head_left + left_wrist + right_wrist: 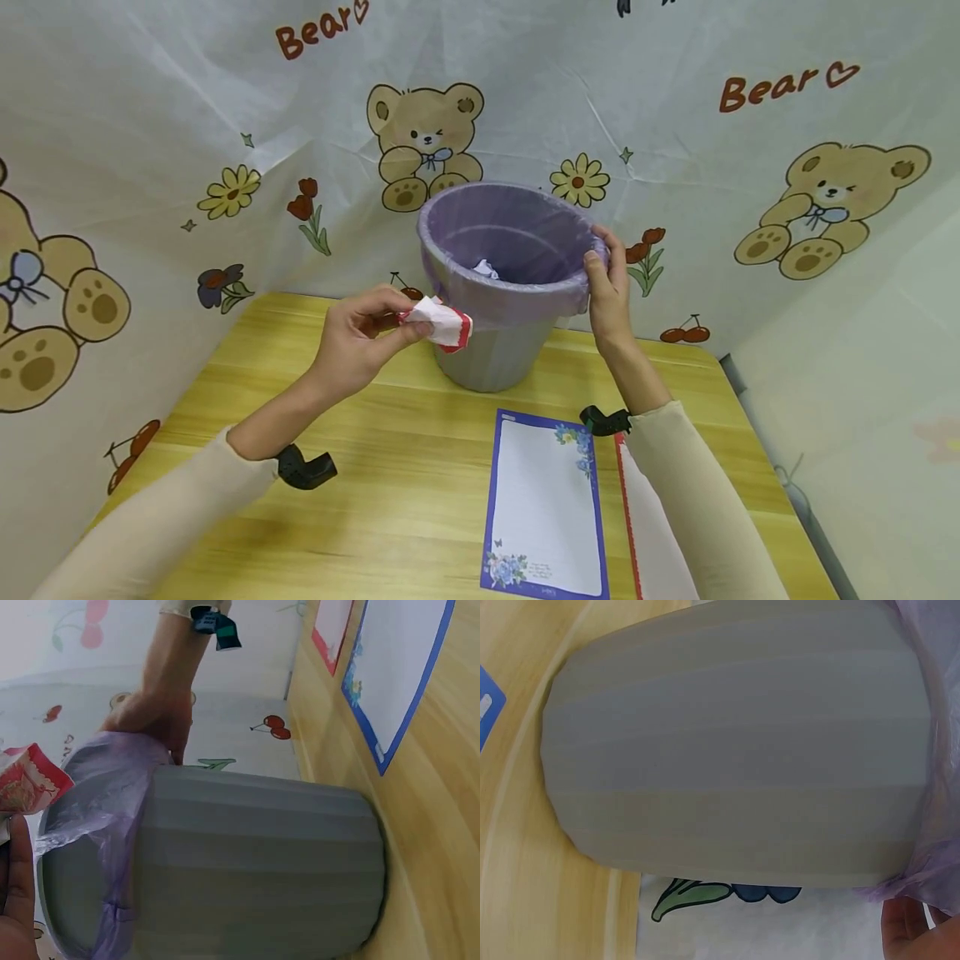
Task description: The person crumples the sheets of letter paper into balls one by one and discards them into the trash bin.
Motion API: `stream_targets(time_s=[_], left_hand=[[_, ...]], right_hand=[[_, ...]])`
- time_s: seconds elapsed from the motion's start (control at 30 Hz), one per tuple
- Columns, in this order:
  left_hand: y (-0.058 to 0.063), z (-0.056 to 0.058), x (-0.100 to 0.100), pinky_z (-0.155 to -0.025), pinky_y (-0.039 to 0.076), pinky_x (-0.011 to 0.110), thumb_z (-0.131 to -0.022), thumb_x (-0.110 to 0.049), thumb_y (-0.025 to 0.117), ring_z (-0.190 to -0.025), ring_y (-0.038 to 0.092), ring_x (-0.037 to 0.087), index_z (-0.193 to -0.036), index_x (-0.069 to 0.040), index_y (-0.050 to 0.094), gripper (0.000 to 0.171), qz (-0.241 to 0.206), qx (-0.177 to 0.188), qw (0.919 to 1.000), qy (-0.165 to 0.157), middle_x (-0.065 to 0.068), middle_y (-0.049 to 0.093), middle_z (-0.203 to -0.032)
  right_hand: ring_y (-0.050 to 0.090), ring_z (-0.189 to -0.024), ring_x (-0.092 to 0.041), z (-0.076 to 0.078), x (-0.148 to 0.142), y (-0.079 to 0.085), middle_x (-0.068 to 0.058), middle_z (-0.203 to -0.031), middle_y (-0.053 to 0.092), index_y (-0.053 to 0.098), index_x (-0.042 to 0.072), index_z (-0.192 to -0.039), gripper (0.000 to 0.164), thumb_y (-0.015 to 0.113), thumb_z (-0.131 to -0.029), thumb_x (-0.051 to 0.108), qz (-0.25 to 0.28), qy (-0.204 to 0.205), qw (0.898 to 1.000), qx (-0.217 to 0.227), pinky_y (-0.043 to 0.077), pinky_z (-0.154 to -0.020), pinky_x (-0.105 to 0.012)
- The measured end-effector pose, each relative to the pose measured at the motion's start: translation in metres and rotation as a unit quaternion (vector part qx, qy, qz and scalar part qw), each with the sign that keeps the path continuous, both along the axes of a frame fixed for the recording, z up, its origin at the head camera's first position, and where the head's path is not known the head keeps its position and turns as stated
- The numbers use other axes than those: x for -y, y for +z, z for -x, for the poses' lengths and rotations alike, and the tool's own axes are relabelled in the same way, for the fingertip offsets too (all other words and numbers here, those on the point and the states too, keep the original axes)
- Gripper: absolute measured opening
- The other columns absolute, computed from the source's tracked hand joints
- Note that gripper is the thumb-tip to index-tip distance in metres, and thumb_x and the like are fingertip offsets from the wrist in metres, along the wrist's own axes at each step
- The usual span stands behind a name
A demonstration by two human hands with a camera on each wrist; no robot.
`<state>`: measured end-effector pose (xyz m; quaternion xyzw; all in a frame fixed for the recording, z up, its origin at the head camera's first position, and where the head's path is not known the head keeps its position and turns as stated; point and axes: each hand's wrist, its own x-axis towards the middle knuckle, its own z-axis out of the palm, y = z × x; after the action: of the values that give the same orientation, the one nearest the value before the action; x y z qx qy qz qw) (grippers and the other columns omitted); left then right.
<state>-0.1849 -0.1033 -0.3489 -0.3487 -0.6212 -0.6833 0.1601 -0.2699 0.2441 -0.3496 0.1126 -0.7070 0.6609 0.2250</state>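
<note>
My left hand (358,337) pinches a crumpled red-and-white piece of paper (447,325) between thumb and fingers, just left of a grey trash can (491,358). In the left wrist view the same paper (34,780) shows a red patterned border. A purple plastic bag (517,225) lines the can and folds over its rim. With thumb outside and fingers over the far side, my right hand (611,296) grips the can's right rim through the bag. Inside the can lies a crumpled white paper (486,269). The right wrist view shows mostly the can's ribbed side (735,757).
A blue-bordered sheet (547,508) with flower corners lies flat on the wooden table (360,500). Beside it a red-bordered sheet (652,533) is partly covered by the right forearm. A bear-printed cloth (525,100) hangs behind the can.
</note>
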Motion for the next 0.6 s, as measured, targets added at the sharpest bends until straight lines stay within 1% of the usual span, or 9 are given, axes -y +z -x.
stream_targets(time_s=[0.13, 0.23, 0.33, 0.43, 0.53, 0.6], left_hand=[[0.009, 0.008, -0.002, -0.083, 0.065, 0.021, -0.084, 0.019, 0.08, -0.089, 0.071, 0.009, -0.1, 0.008, 0.076, 0.02, -0.007, -0.016, 0.9998, 0.004, -0.007, 0.076, -0.097], [0.015, 0.013, -0.003, -0.081, 0.065, 0.02, -0.083, 0.022, 0.078, -0.087, 0.071, 0.009, -0.1, 0.012, 0.073, 0.02, -0.007, -0.02, 0.9997, 0.011, -0.008, 0.075, -0.095], [0.019, 0.015, -0.004, -0.079, 0.064, 0.019, -0.083, 0.021, 0.078, -0.085, 0.07, 0.009, -0.1, 0.014, 0.073, 0.02, -0.007, -0.018, 0.9997, 0.016, -0.008, 0.075, -0.094], [0.024, 0.018, -0.006, -0.078, 0.064, 0.019, -0.084, 0.02, 0.079, -0.084, 0.07, 0.008, -0.101, 0.014, 0.074, 0.018, -0.006, -0.02, 0.9997, 0.015, -0.007, 0.075, -0.094], [0.03, 0.022, -0.007, -0.077, 0.065, 0.02, -0.085, 0.02, 0.078, -0.084, 0.072, 0.008, -0.102, 0.014, 0.073, 0.018, -0.002, -0.024, 0.9997, 0.008, -0.007, 0.074, -0.095], [0.036, 0.025, -0.006, -0.075, 0.065, 0.021, -0.085, 0.02, 0.078, -0.084, 0.073, 0.008, -0.102, 0.014, 0.074, 0.019, 0.007, -0.03, 0.9995, 0.012, -0.007, 0.075, -0.095]], right_hand=[[0.049, -0.13, -0.02, 0.0, -0.001, 0.0, -0.005, -0.158, 0.047, 0.045, 0.017, -0.16, 0.053, 0.049, -0.108, 0.031, -0.004, -0.006, 1.0, -0.001, 0.041, -0.108, -0.024], [0.049, -0.13, -0.02, 0.0, -0.001, 0.001, -0.004, -0.158, 0.048, 0.045, 0.018, -0.16, 0.053, 0.049, -0.108, 0.031, -0.007, -0.008, 1.0, -0.001, 0.041, -0.108, -0.025], [0.049, -0.131, -0.021, 0.0, -0.001, 0.001, -0.005, -0.158, 0.047, 0.045, 0.019, -0.16, 0.053, 0.049, -0.109, 0.032, -0.008, -0.007, 1.0, 0.003, 0.04, -0.109, -0.025], [0.049, -0.131, -0.02, 0.0, -0.001, 0.001, -0.004, -0.159, 0.047, 0.045, 0.02, -0.16, 0.053, 0.048, -0.109, 0.032, -0.01, -0.008, 1.0, 0.009, 0.04, -0.109, -0.025], [0.049, -0.13, -0.02, -0.001, 0.0, 0.001, -0.004, -0.158, 0.047, 0.045, 0.02, -0.16, 0.053, 0.048, -0.109, 0.032, -0.009, -0.008, 1.0, 0.01, 0.04, -0.108, -0.024], [0.049, -0.129, -0.021, -0.001, 0.001, 0.001, -0.005, -0.156, 0.047, 0.045, 0.02, -0.16, 0.053, 0.049, -0.109, 0.032, -0.007, -0.005, 1.0, 0.01, 0.041, -0.107, -0.024]])
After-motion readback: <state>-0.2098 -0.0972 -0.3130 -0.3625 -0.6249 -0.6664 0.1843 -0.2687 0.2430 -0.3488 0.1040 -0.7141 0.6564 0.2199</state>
